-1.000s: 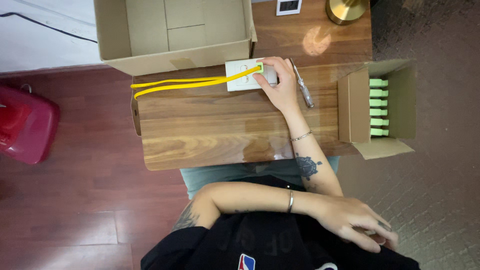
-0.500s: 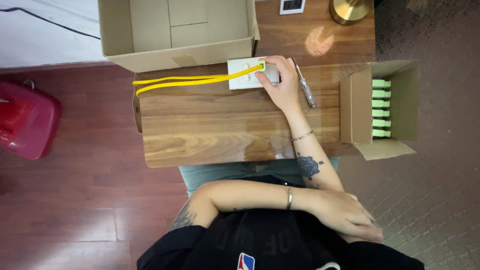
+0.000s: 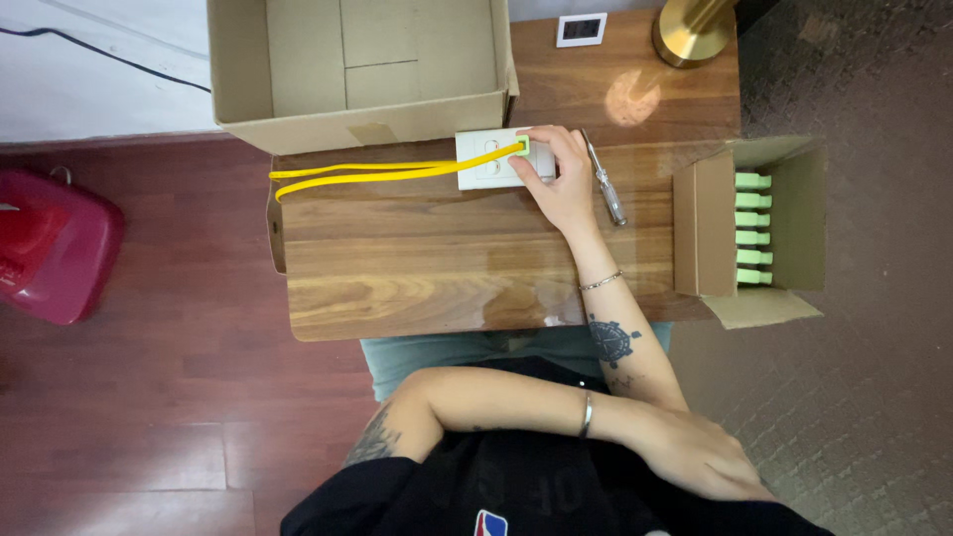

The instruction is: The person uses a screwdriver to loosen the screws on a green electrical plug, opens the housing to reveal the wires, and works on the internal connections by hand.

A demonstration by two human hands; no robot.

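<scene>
Wooden bench (image 3: 417,268) carries one white socket plate (image 3: 486,161), two yellow wires (image 3: 377,175), one screwdriver (image 3: 604,181); right hand (image 3: 558,177) presses the plate, fingers spread; left hand (image 3: 695,459) rests loosely curled.

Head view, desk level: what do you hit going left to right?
Red container on the floor → yellow cable → white socket plate → right hand → screwdriver → open box of green parts.

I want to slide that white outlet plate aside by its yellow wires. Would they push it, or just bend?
The yellow wires would probably just bend: they are long, thin and already curve across the table. The white outlet plate looks flat and light, so it should slide. The right hand rests on it, and that may resist.
</scene>
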